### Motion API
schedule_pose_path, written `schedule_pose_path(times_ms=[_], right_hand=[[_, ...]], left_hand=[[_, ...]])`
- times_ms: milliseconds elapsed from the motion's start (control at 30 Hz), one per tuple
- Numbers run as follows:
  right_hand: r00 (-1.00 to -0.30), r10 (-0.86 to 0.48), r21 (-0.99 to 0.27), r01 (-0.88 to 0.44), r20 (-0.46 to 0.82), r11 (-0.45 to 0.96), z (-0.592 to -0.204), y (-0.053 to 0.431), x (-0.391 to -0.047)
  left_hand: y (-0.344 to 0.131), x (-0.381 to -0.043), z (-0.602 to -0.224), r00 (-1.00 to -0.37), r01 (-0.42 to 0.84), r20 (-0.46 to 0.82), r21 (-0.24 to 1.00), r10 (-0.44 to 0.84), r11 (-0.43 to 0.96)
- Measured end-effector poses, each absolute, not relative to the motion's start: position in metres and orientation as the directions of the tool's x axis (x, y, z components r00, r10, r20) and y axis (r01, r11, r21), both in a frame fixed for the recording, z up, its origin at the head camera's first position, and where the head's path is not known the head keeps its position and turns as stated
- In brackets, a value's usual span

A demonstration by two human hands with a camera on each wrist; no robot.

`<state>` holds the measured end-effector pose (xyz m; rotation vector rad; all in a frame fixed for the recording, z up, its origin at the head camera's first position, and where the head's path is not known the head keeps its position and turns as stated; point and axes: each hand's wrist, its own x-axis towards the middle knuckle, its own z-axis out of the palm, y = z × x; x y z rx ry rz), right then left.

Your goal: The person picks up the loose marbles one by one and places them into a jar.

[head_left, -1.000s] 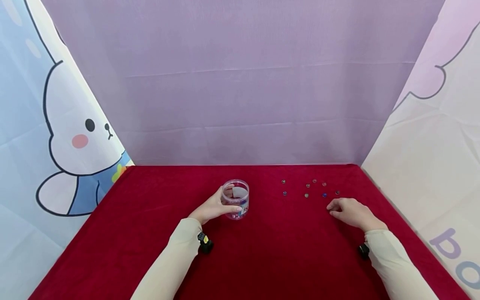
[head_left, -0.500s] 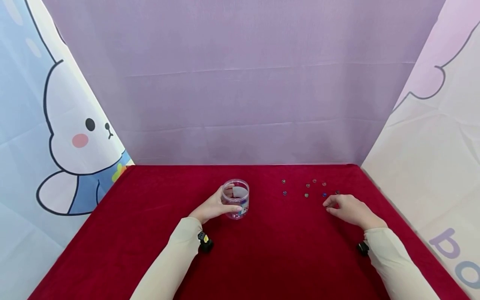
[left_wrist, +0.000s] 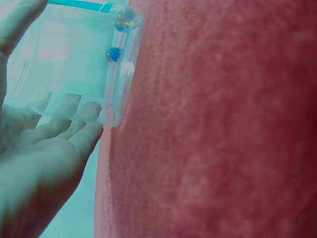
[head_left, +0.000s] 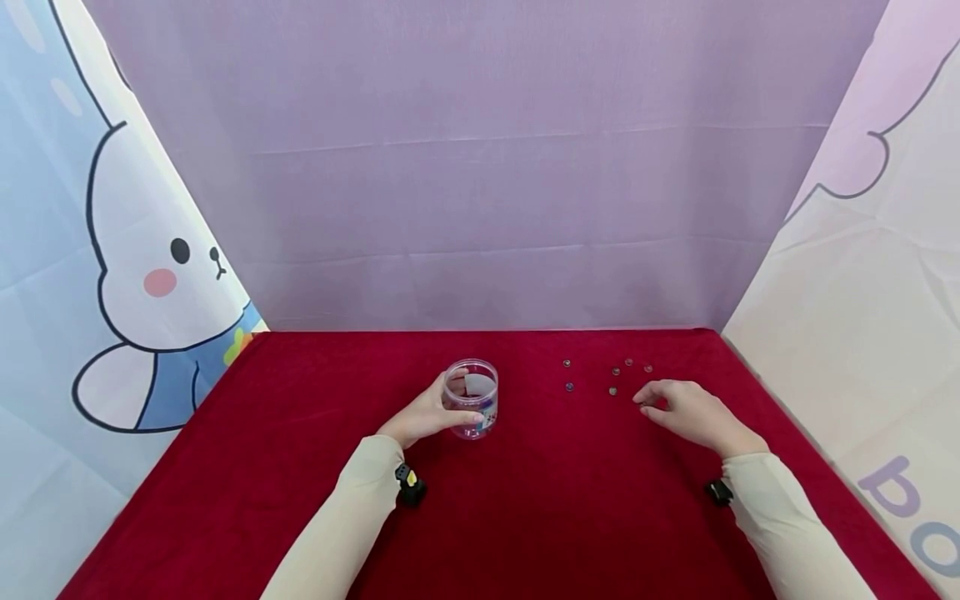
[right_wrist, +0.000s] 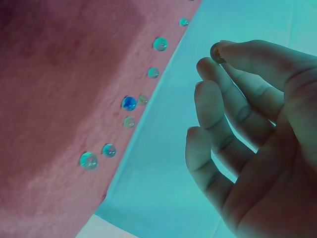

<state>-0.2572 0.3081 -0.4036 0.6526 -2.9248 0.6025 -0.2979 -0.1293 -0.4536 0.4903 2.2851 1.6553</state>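
A clear plastic jar (head_left: 477, 408) with a label and no lid stands upright on the red cloth. My left hand (head_left: 427, 414) grips it from the left, thumb in front, fingers round the back. In the left wrist view a blue marble (left_wrist: 114, 54) and a clear marble (left_wrist: 127, 15) lie at its bottom. My right hand (head_left: 693, 412) hovers by the scattered marbles at the right. Seen from the right wrist, its thumb and forefinger pinch a dark glass marble (right_wrist: 216, 53); the other fingers are loosely bent.
Several marbles lie loose on the cloth, among them a greenish marble (head_left: 612, 391), a bluish marble (head_left: 569, 387) and a bright blue marble (right_wrist: 129, 103), which the right hand hides in the head view. A lilac curtain (head_left: 480, 167) hangs behind the red table (head_left: 337, 517).
My right hand has moved left and slightly away from me, over the spot of the blue marble and the marble beside it. The left hand and jar stay still.
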Motion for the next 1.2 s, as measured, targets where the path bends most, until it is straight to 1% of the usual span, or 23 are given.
schedule_pose_path(times_ms=[433, 1033, 1200], right_hand=[[-0.871, -0.422, -0.363, -0.489, 0.253, 0.793, -0.396, 0.29, -0.259], [-0.829, -0.47, -0.413, -0.559, 0.303, 0.719, -0.395, 0.258, -0.268], [-0.826, -0.478, -0.425, -0.564, 0.3, 0.708, -0.394, 0.247, -0.27]], left_hand=[[-0.129, -0.297, -0.453, -0.911, 0.098, -0.035, 0.95, 0.412, 0.297], [-0.129, -0.297, -0.453, -0.905, 0.097, -0.036, 0.953, 0.423, 0.288], [-0.129, -0.298, -0.454, -0.907, 0.091, -0.036, 0.956, 0.419, 0.278]])
